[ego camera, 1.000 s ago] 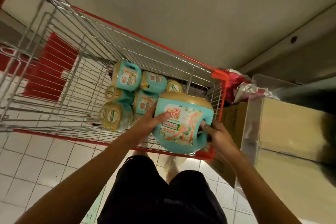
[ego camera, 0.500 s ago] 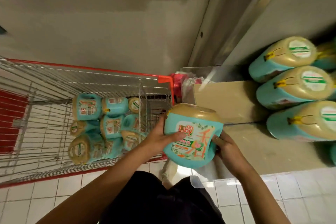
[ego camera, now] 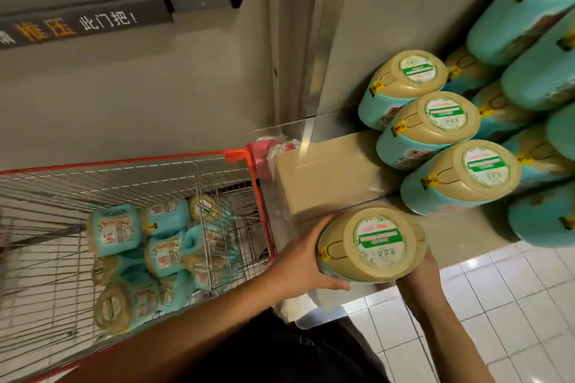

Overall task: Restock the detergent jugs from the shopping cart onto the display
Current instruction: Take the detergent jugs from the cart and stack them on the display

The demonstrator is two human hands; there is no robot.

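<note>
A red-framed wire shopping cart (ego camera: 249, 171) stands to the left of the grip, its basket holding a heap of teal plastic detergent jugs with beige caps (ego camera: 146, 255), most lying on their sides. Above the cart, on the grey wall, runs a dark push bar with Chinese lettering (ego camera: 93, 22). Just left of the held jug, the person's left hand (ego camera: 298, 264) is pressed flat against its side, fingers curled under the near edge and thumb up along the rim. At the centre of the grip is a teal detergent jug with a broad beige cap and a round green-and-white label (ego camera: 371, 244), cap turned toward the camera, held clear of the cart and above the front edge of the tan display platform (ego camera: 451, 227). The right hand (ego camera: 417, 280) cups the jug from below and to the right, largely hidden behind it. Just beyond the jug sits a plain brown cardboard box (ego camera: 323, 177). To the right of the grip and farther back, rows of matching teal-and-beige stocked jugs (ego camera: 457, 177) lie stacked on the display, caps facing outward; the nearest is just beside the held jug but not touching it. White floor tiles (ego camera: 513, 305) spread beneath the right forearm.
</note>
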